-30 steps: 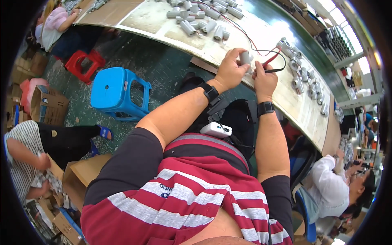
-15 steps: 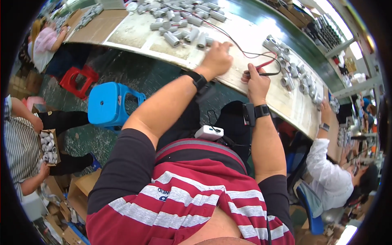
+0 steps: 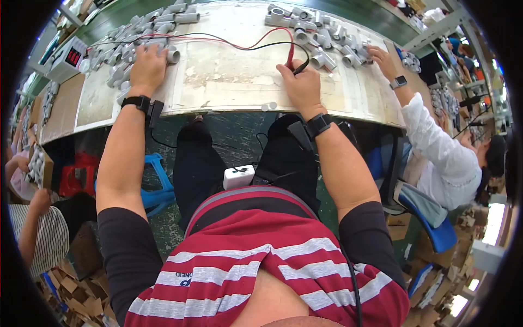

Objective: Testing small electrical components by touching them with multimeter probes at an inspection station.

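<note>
My right hand (image 3: 303,86) is closed around a pair of test probes, one red (image 3: 290,54) and one black (image 3: 301,66). Their tips are hidden in the fist. Over at the left, my left hand (image 3: 147,68) reaches into a heap of short grey tubes (image 3: 117,53), fingers spread on them. One grey tube (image 3: 173,56) lies right beside its fingertips. From the probes, a red and a black wire (image 3: 229,42) run left across the worktable (image 3: 218,82). A second group of grey tubes (image 3: 325,37) lies beyond my right hand.
A white box with a red display (image 3: 72,56) stands at the table's left end. Two small white round pieces (image 3: 269,107) sit near the front edge. To my right a co-worker's hand (image 3: 384,61) touches grey tubes. A blue stool (image 3: 157,185) is below left.
My view has swung left. My left hand has moved from the table's front edge onto the left heap of tubes. My right hand keeps hold of the probes.
</note>
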A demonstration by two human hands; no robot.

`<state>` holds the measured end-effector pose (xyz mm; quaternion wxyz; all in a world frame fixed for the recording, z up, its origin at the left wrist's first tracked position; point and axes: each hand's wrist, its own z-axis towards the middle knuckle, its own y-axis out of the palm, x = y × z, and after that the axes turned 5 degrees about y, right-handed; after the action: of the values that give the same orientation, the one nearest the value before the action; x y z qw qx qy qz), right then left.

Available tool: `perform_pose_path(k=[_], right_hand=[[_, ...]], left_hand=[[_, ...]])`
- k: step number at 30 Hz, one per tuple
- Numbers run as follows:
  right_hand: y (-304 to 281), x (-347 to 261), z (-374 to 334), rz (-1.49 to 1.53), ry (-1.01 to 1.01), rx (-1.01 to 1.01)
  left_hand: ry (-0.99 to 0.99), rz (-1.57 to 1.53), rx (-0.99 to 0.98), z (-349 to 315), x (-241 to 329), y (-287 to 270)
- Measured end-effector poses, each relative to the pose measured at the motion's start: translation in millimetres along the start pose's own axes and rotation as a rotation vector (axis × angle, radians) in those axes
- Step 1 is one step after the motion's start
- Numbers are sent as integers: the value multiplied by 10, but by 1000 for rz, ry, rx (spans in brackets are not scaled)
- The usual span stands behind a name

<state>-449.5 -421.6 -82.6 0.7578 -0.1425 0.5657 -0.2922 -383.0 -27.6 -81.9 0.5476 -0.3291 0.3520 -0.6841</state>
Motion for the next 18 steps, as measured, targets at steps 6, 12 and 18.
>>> perform_pose_path(k=[6,12,18], right_hand=[[-69,30,90,-100,-82,-70],[-597,-269,528,-258,-278,65],[-907,-703,602,-286,-405,158]], left_hand=[[398,-384,-55,-344,1335,-265],[633,-568,4,-60,2776,-20],[836,-717,-58,473,3383,458]])
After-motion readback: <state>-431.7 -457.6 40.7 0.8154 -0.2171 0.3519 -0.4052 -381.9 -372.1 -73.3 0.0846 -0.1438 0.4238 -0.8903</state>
